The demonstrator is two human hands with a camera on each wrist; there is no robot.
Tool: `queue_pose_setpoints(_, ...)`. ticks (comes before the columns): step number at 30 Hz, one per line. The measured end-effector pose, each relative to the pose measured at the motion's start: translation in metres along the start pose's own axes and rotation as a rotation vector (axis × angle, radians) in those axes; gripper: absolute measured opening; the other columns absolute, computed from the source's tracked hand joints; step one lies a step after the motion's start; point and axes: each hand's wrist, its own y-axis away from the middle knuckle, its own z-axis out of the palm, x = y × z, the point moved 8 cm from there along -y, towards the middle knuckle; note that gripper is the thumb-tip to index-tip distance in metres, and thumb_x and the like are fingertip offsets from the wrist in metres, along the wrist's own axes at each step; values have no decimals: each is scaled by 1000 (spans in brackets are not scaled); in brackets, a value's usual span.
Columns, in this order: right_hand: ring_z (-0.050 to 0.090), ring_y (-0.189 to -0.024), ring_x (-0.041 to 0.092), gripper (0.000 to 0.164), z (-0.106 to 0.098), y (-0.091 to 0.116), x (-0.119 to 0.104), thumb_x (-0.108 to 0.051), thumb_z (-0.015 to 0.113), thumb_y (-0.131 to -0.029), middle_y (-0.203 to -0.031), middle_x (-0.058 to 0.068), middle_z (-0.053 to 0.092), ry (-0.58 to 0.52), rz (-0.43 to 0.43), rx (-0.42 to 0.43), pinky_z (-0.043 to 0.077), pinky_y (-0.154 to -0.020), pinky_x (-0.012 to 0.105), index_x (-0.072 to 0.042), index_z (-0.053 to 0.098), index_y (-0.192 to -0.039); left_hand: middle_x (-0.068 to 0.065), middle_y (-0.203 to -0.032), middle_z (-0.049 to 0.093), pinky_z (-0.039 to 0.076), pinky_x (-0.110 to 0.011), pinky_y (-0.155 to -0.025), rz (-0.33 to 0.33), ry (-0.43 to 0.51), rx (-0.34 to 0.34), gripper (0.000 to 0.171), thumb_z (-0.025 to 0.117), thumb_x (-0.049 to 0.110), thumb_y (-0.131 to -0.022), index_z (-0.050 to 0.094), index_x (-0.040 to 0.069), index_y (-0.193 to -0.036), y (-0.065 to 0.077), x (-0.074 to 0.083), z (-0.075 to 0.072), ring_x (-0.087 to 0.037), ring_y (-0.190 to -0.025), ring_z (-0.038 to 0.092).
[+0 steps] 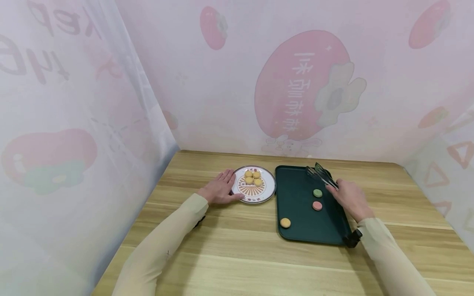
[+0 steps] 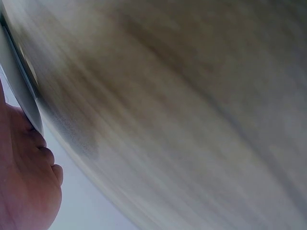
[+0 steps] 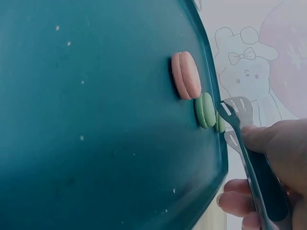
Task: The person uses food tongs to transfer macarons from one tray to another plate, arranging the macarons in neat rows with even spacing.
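Observation:
My left hand [image 1: 221, 189] lies at the left rim of a white patterned plate [image 1: 267, 193], fingers extended and thumb reaching along its near edge. Several yellow macarons [image 1: 253, 178] are grouped on the plate. My right hand [image 1: 352, 198] grips metal tongs [image 1: 323, 174], whose slotted ends are spread over the far right part of a dark green tray [image 1: 303, 228]. Near the tongs, a green macaron [image 3: 205, 110] and a pink macaron [image 3: 186, 75] stand out in the right wrist view, with a sliver of green behind them. One yellow macaron [image 1: 285, 223] sits at the tray's near left corner.
The plate and tray stand side by side on a wooden table [image 1: 237, 246]. Curtains with strawberry prints [image 1: 222, 102] hang behind and beside the table. Pale crumbs [image 3: 69, 43] dot the tray. A black wrist device [image 1: 352, 238] overlaps the tray's near right corner in the head view.

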Motion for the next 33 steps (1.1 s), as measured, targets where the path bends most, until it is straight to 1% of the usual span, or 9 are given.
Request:
queue_pose_setpoints(8,47,-53,21,38,1,-4,-4,-36,55,-100,-62,7,49,-1,-18,15,34,-46,30,1,57,-88,-19,-165,7,12,-42,-126,0,5,0,107,26,80,-90,10,-3,-156,1,2,-3,-31,-154,6)
queue_pose_setpoints(13,48,-54,22,38,1,-5,-7,-34,56,-99,-64,10,54,6,-21,24,35,-47,31,2,58,-89,-19,-165,8,12,-43,-126,5,1,5,107,26,80,-90,10,-3,-156,2,3,-4,-31,-154,8)
queue_pose_setpoints(18,49,-53,23,36,1,-5,-10,-32,58,-98,-63,12,54,22,-35,52,34,-45,32,1,57,-84,-20,-165,7,12,-43,-126,4,1,2,107,26,79,-90,10,-3,-156,2,2,-3,-31,-154,7)
queue_pose_setpoints(22,50,-53,24,36,0,-5,-12,-33,60,-97,-63,12,54,29,-41,60,34,-44,32,0,57,-83,-20,-165,8,12,-43,-126,-1,2,1,106,27,79,-90,10,-3,-156,1,1,-3,-31,-154,7)
queue_pose_setpoints(33,46,-52,22,35,2,-7,-14,-32,59,-98,-61,8,47,33,-39,42,31,-45,30,-1,56,-82,-19,-165,7,13,-42,-126,-4,-3,-5,108,26,80,-90,10,-3,-156,0,1,-2,-31,-154,7)
